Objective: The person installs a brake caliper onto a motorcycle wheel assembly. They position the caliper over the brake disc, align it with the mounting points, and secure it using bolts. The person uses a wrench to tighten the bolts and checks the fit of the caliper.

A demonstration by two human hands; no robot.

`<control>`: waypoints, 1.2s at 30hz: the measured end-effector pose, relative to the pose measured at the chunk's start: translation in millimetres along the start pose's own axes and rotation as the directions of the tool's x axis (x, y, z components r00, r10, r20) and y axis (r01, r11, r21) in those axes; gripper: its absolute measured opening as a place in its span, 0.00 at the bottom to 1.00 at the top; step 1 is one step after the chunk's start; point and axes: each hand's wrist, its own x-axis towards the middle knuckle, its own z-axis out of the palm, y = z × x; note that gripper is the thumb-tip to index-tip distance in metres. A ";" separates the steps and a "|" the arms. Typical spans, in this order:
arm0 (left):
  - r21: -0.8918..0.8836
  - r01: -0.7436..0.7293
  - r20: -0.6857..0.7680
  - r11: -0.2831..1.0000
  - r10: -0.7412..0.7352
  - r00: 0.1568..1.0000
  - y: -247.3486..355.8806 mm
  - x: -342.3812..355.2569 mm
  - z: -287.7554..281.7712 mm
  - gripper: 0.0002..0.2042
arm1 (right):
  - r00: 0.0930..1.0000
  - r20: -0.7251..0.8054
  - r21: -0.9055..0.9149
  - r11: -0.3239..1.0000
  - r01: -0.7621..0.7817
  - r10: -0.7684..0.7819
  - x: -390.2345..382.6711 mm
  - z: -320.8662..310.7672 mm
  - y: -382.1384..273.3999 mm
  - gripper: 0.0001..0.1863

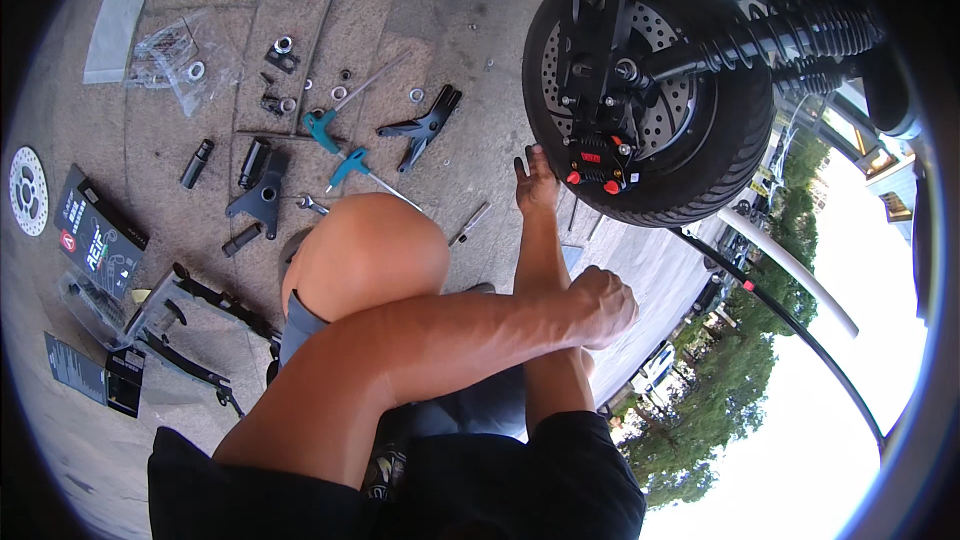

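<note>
My left arm reaches across my body, over my right forearm. My left hand (603,309) is closed in a fist; anything inside it is hidden. My right hand (537,183) is raised beside the lower left edge of a black tyre (735,165), fingers darkened and apart. Whether it touches the rubber I cannot tell. The wheel bears a drilled brake disc (663,124). A black brake caliper (597,152) with a red label and red caps sits just right of that hand. A black coil-spring shock absorber (775,37) runs to the right from the hub.
Left on the paving lie two teal T-handle hex keys (350,168), black brackets (425,127), several rings, and a clear plastic bag (205,65). Farther left are a loose brake disc (28,190), a black box (95,230) and a metal frame part (165,302). My bare knee (370,245) juts up centrally.
</note>
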 end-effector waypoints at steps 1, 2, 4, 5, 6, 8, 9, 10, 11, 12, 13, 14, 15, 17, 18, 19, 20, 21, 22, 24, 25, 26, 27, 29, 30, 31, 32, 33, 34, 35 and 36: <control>-0.047 -0.007 -0.003 0.999 0.007 1.000 0.1 1.0 -3.2 0.08 | 0.999 0.043 -0.004 1.000 0.028 -0.028 1.3 -4.5 3.3 0.22; -0.146 0.028 0.031 0.989 -0.023 0.999 -1.0 1.1 -6.8 0.08 | 0.997 0.027 -0.012 0.998 0.066 -0.066 -2.0 -9.9 1.6 0.22; -0.048 0.065 0.020 0.997 -0.064 0.998 -3.4 5.2 -15.3 0.08 | 0.969 0.133 -0.052 0.975 0.217 -0.208 -23.8 -20.4 -20.8 0.24; -0.022 0.075 0.057 0.997 -0.073 0.996 -4.6 9.1 -19.9 0.07 | 0.980 0.064 -0.143 0.970 0.197 -0.189 -43.5 -25.5 -44.5 0.26; -0.157 0.068 0.231 0.985 -0.030 0.973 -10.8 23.5 -21.2 0.08 | 0.956 0.069 -0.333 0.897 0.293 -0.286 -63.4 -28.1 -79.0 0.25; -0.383 0.163 0.632 0.909 0.130 0.764 -14.9 43.4 -28.7 0.10 | 0.845 0.070 -0.728 0.552 0.406 -0.530 -102.9 -17.9 -166.2 0.15; -0.450 0.219 0.758 0.866 0.240 0.607 -13.7 50.1 -33.3 0.10 | 0.753 0.396 -0.886 -0.002 0.464 -0.526 -123.0 -8.9 -222.3 0.14; -0.521 0.289 0.816 0.803 0.370 0.444 -12.6 53.8 -38.4 0.11 | 0.722 0.283 -0.878 0.132 0.459 -0.631 -132.7 11.0 -265.0 0.17; -0.437 0.375 0.879 0.818 0.300 0.370 -13.0 49.6 -43.4 0.13 | 0.681 0.204 -0.860 0.204 0.469 -0.703 -141.0 30.8 -311.9 0.20; -0.385 0.356 0.904 0.851 0.272 0.329 -13.2 43.1 -47.9 0.12 | 0.554 0.354 -0.850 -0.012 0.527 -0.753 -149.0 51.2 -347.0 0.29; -0.333 0.321 0.926 0.886 0.244 0.289 -14.3 35.4 -50.9 0.11 | 0.501 0.467 -0.738 -0.008 0.675 -0.729 -152.8 67.4 -365.7 0.29; -0.225 0.265 0.948 0.938 0.148 0.281 -16.0 26.8 -52.9 0.11 | 0.401 0.552 -0.660 -0.089 0.746 -0.731 -155.2 80.3 -382.7 0.29; -0.108 0.184 0.958 0.977 0.053 0.282 -18.4 18.3 -53.6 0.11 | 0.284 0.660 -0.466 -0.083 0.881 -0.696 -156.8 89.4 -394.3 0.30; -0.027 0.172 0.970 0.985 -0.015 0.242 -20.1 11.5 -51.6 0.11 | 0.286 0.569 -0.358 0.081 0.930 -0.771 -167.6 74.7 -386.8 0.27; 0.009 0.164 0.974 0.986 -0.045 0.220 -18.2 10.1 -50.4 0.11 | 0.395 0.456 -0.424 0.195 0.884 -0.798 -172.3 57.0 -375.2 0.28; -0.021 0.149 0.974 0.989 -0.013 0.227 -16.7 11.6 -48.8 0.11 | 0.541 0.293 -0.537 0.333 0.775 -0.788 -174.0 35.6 -362.7 0.30; -0.048 0.131 0.973 0.990 0.016 0.231 -16.0 14.7 -47.4 0.11 | 0.585 0.279 -0.581 0.352 0.734 -0.762 -174.1 11.1 -347.4 0.35; -0.075 0.116 0.970 0.990 0.046 0.237 -15.7 18.1 -46.5 0.11 | 0.680 0.241 -0.645 0.409 0.645 -0.693 -173.9 -15.0 -332.5 0.34; -0.071 0.116 0.970 0.991 0.042 0.240 -16.5 18.9 -46.4 0.11 | 0.749 0.177 -0.642 0.502 0.579 -0.638 -172.1 -39.8 -313.6 0.32; -0.065 0.118 0.969 0.991 0.034 0.246 -19.7 20.0 -46.7 0.11 | 0.855 0.111 -0.668 0.600 0.441 -0.506 -170.6 -82.6 -274.8 0.29; -0.060 0.132 0.974 0.989 0.028 0.226 -22.1 19.0 -46.9 0.11 | 0.901 0.084 -0.677 0.639 0.365 -0.426 -170.5 -98.4 -256.6 0.28; -0.055 0.142 0.978 0.988 0.025 0.206 -24.4 18.5 -46.8 0.11 | 0.937 0.073 -0.684 0.667 0.296 -0.341 -172.9 -111.3 -239.4 0.28; -0.050 0.145 0.982 0.988 0.022 0.188 -26.4 17.7 -46.3 0.10 | 0.960 0.075 -0.703 0.669 0.242 -0.270 -176.2 -120.7 -224.0 0.28; -0.056 0.150 0.967 0.987 0.016 0.255 -27.5 15.8 -45.2 0.10 | 0.986 0.106 -0.776 0.608 0.165 -0.132 -184.7 -132.2 -203.0 0.28; -0.075 0.146 0.956 0.986 0.030 0.293 -27.7 15.4 -44.5 0.10 | 0.987 0.141 -0.771 0.617 0.161 -0.080 -188.7 -134.6 -195.2 0.29; -0.073 0.142 0.958 0.987 0.030 0.286 -27.2 15.9 -43.7 0.10 | 0.985 0.169 -0.765 0.624 0.158 -0.042 -193.2 -135.5 -190.3 0.30; -0.084 0.134 0.959 0.987 0.043 0.280 -27.8 16.4 -43.2 0.10 | 0.986 0.168 -0.787 0.600 0.141 -0.011 -197.8 -135.6 -188.8 0.31; -0.090 0.127 0.961 0.988 0.053 0.271 -27.6 17.7 -42.6 0.10 | 0.986 0.165 -0.808 0.577 0.122 0.024 -202.0 -135.1 -189.3 0.32; -0.103 0.129 0.961 0.986 0.066 0.268 -27.3 19.3 -41.6 0.10 | 0.976 0.215 -0.774 0.603 0.195 -0.039 -205.6 -133.6 -190.4 0.30; -0.123 0.139 0.961 0.983 0.083 0.264 -27.1 21.0 -40.1 0.10 | 0.984 0.176 -0.783 0.601 0.159 -0.032 -208.4 -132.1 -193.3 0.31; -0.140 0.147 0.961 0.979 0.099 0.259 -27.1 23.0 -38.0 0.10 | 0.984 0.171 -0.781 0.604 0.160 -0.039 -210.4 -130.2 -196.7 0.31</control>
